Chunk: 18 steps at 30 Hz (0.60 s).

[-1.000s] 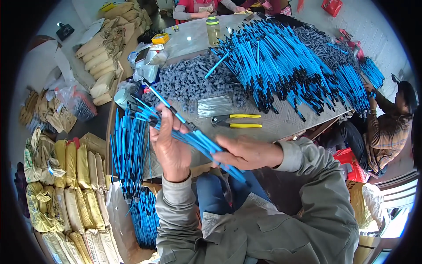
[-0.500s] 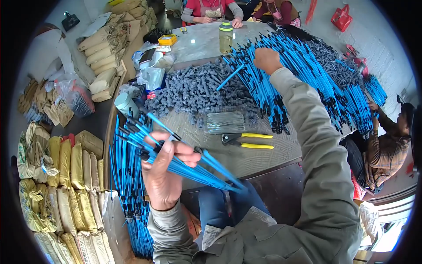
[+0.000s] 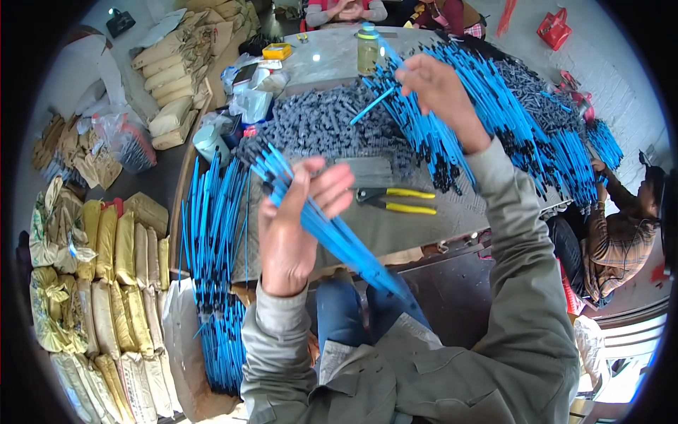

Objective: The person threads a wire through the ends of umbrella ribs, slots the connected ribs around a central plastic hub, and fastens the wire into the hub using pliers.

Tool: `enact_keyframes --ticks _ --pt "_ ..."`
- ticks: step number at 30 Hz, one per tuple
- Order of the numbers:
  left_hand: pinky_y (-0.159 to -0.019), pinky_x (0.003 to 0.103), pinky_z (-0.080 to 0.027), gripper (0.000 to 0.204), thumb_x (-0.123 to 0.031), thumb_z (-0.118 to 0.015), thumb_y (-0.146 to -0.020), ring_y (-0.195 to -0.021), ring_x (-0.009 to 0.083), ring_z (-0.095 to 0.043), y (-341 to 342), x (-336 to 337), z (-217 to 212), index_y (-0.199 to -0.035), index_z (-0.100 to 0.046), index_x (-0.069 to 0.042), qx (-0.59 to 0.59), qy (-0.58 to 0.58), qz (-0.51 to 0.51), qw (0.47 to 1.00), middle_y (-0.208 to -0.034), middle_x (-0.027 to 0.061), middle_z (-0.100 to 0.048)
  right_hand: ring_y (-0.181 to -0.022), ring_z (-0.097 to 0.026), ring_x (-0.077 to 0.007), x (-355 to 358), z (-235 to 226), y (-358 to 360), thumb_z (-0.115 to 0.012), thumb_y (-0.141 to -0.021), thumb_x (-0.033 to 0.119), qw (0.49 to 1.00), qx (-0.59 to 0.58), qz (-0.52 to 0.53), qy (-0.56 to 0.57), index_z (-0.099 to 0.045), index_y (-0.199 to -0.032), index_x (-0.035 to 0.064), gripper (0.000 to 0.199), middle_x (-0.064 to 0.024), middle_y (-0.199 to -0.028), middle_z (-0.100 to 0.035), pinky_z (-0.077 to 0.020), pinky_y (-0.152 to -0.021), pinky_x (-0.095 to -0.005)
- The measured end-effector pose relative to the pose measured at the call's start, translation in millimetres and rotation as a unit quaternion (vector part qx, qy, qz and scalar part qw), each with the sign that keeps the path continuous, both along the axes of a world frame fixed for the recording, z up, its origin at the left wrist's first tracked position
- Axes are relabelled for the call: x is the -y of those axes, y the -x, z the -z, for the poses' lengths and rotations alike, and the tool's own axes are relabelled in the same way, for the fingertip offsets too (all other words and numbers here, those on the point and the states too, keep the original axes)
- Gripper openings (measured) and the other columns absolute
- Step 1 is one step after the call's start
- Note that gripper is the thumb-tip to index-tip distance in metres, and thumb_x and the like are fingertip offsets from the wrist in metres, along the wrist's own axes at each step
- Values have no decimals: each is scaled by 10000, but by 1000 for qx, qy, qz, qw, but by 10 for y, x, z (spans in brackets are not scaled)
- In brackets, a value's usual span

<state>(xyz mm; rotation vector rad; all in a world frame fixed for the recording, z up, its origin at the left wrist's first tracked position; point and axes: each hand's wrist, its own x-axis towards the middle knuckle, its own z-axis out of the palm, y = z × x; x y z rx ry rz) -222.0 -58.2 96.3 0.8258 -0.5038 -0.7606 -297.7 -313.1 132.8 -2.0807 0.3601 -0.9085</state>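
A bundle of thin blue tubes with black end fittings (image 3: pixel 346 244) lies slanted across my left hand (image 3: pixel 296 226). The thumb clamps it while the other fingers stretch out, smeared by motion. Up at the right, my right hand (image 3: pixel 441 92) is over a large pile of the same blue tubes (image 3: pixel 487 106), its fingers bent around one blue tube (image 3: pixel 390 53) that sticks out past the fingertips. Another blue tube (image 3: pixel 371 106) juts out from the pile's left side. More blue tubes (image 3: pixel 212 219) lie in a stack at the table's left edge.
Grey plastic fittings (image 3: pixel 311 127) are heaped mid-table. In front of them lie yellow-handled cutters (image 3: pixel 402 200) and a clear box of thin metal pins (image 3: pixel 371 172). A bottle (image 3: pixel 367 53) and a pale cup (image 3: pixel 210 143) stand near. Co-workers sit opposite and at right (image 3: pixel 621 240).
My left hand and its bundle have moved right and up, with the fingers straightening. My right hand has turned and opened from a fist-like grip, lifting a tube from the pile.
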Motion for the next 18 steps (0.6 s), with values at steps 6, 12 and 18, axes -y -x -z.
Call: enact_keyframes --ticks 6,12,18 --pt "-793 427 -515 343 -265 -463 -929 -943 327 -609 84 41 34 -1095 -476 35 7 15 -29 999 -1044 261 -576 -538 -584 -295 -679 1063 -49 -586 -809 176 911 -99 36 399 -531 -903 72 150 -133 -626 -559 -437 -448 -396" --pt "-692 393 -546 332 -280 -443 -936 -817 301 -642 338 -983 -19 -1093 -469 11 -40 64 -61 995 -929 200 -616 -610 -603 -330 -649 1674 11 -600 -787 242 890 -210 26 404 -518 -885 76 210 -144 -794 -607 -467 -469 -425" --pt "-580 323 -520 281 -251 -421 -948 -667 233 -631 581 -1401 269 -1035 -492 7 10 143 -79 987 -794 166 -619 -584 -614 -321 -447 1608 137 -616 -764 302 883 -210 169 385 -551 -810 80 236 -119 -726 -619 -475 -466 -426"
